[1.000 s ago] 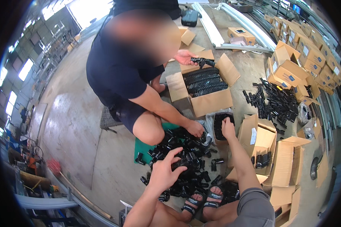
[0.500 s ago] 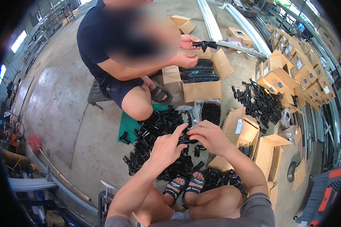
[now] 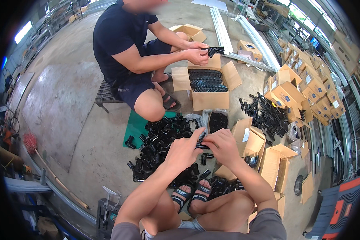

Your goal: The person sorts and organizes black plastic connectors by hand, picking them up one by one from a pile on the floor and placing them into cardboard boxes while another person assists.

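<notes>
sleeves (image 3: 269,224): grey, short | shorts (image 3: 193,224): pale | sandals (image 3: 181,195): black, open-toed, broad straps (image 3: 203,189), white-lettered

White lettering (image 3: 203,189) marks sandals (image 3: 199,197); cartons (image 3: 279,92) carry blue print (image 3: 287,99).

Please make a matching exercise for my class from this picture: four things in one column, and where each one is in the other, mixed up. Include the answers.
Things
1. Green mat
2. Red broom head
3. Stool
4. Black part

Places
A. Under the seated co-worker
B. Between the person's left hand and right hand
C. Partly under the pile of black pieces
D. Toward the picture's left side

Pairs: 1-C, 2-D, 3-A, 4-B
</notes>
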A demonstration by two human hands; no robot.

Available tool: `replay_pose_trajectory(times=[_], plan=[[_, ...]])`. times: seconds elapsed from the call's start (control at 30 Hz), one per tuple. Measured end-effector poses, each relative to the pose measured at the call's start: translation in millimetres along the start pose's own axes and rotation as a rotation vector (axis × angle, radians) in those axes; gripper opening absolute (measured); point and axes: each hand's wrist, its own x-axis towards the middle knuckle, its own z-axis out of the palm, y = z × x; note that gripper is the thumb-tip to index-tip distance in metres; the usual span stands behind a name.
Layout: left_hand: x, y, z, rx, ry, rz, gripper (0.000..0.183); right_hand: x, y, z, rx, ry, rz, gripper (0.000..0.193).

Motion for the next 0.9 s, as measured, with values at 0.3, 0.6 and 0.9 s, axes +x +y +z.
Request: replay_pose_trajectory(times=[0.3, 0.6, 0.9], plan=[[-7, -3, 1, -0.024, 0.073, 0.070, 0.074, 0, -12, 0, -0.071, -0.085, -0.034, 0.012], [-9, 4, -9, -0.031, 0.026, -0.020, 0.069, 2, -26, -9, -0.058, -0.083, 0.010, 0.012], [-10, 2, -23, -0.148, 0.220, -0.079, 0.029, 4, 39, 9, 0.065, 0.180, 0.410, 0.008]])
